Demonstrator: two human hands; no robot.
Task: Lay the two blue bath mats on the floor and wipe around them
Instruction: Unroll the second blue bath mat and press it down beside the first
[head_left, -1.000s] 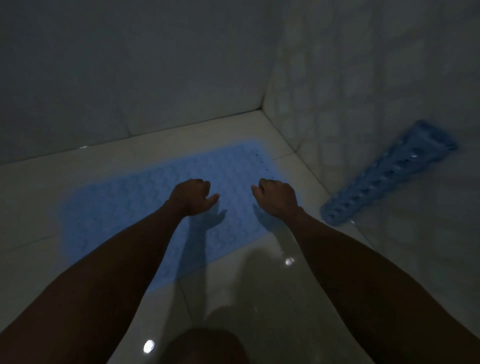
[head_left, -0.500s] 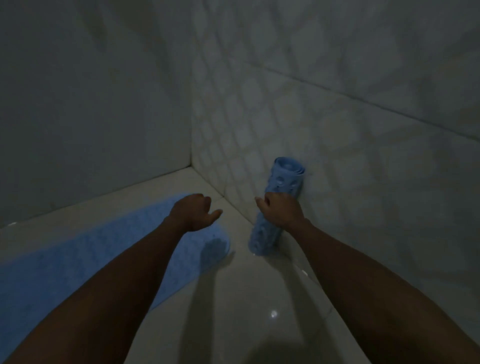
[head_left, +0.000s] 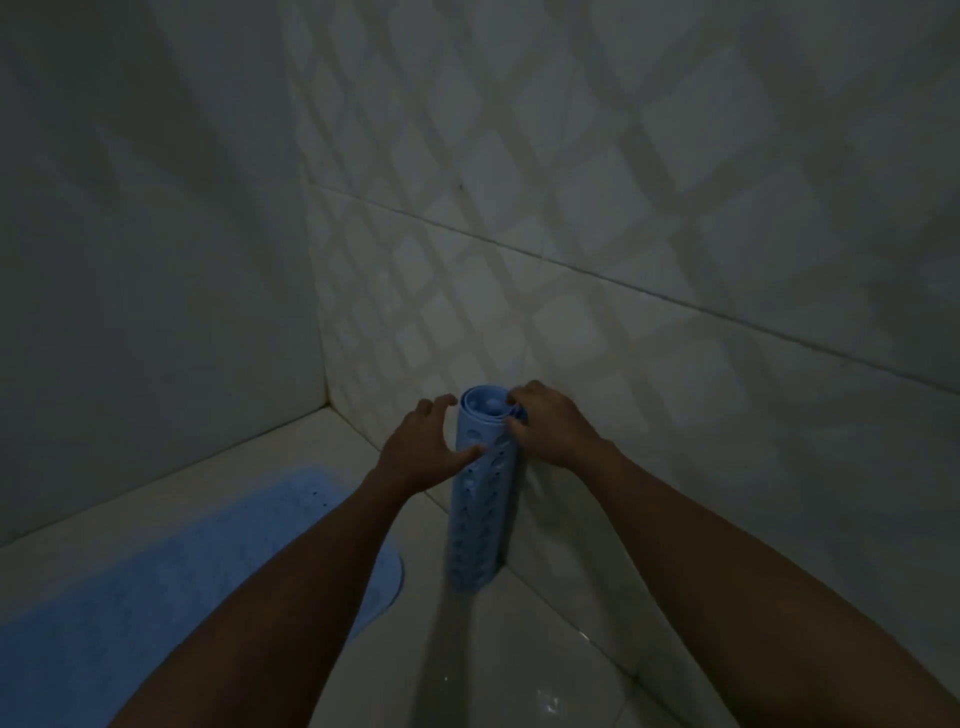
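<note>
One blue bath mat (head_left: 156, 587) lies flat on the pale floor at the lower left, partly under my left forearm. The second blue mat (head_left: 480, 514) is rolled into a tube with holes and stands upright against the right wall. My right hand (head_left: 550, 423) grips the roll's top rim, fingers curled over its edge. My left hand (head_left: 423, 449) cups the roll's left side near the top, thumb pressed on its front.
Two tiled walls meet in a corner (head_left: 327, 400) just behind the roll; the right wall (head_left: 623, 260) has a diamond pattern. Glossy wet floor tiles (head_left: 519, 675) stretch toward me. The light is dim.
The view swung right from the flat mat to the roll. My right hand rose from the roll's side to its top rim, and my left hand came over from above the flat mat and took the roll's side.
</note>
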